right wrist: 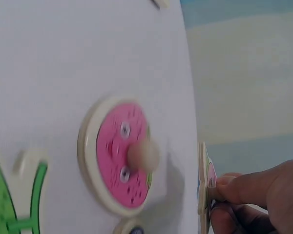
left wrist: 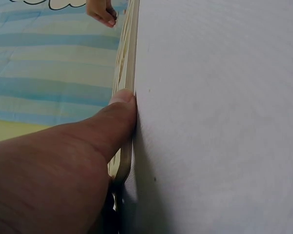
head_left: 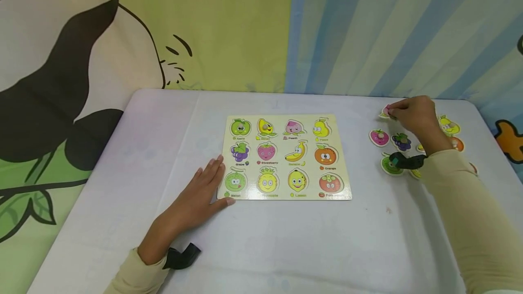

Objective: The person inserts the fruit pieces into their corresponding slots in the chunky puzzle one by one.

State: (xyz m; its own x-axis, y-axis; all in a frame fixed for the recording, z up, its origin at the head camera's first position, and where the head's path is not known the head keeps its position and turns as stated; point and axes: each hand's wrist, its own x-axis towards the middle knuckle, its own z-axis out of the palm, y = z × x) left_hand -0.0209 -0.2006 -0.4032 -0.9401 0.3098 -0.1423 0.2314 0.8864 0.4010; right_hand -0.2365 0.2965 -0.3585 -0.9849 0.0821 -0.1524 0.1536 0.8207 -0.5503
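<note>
A wooden fruit puzzle board [head_left: 282,146], printed with rows of smiling fruit, lies flat on the table. My left hand [head_left: 196,198] rests at its lower left corner, fingers along the left side; in the left wrist view the thumb [left wrist: 118,122] lies against the board's edge. At the far right, my right hand [head_left: 416,115] pinches the knob of a pink peach puzzle piece [head_left: 386,111] between thumb and fingers. The right wrist view shows that piece [right wrist: 203,178] edge-on. Nearest to it lies the strawberry piece [right wrist: 117,156] with its round knob.
Around the right forearm lie a grape piece [head_left: 402,142], a green melon piece [head_left: 391,167], a pear piece [head_left: 448,124] and an orange piece [head_left: 456,143]. The sleeve partly covers others. A printed curtain [head_left: 229,26] hangs behind the white table [head_left: 286,248].
</note>
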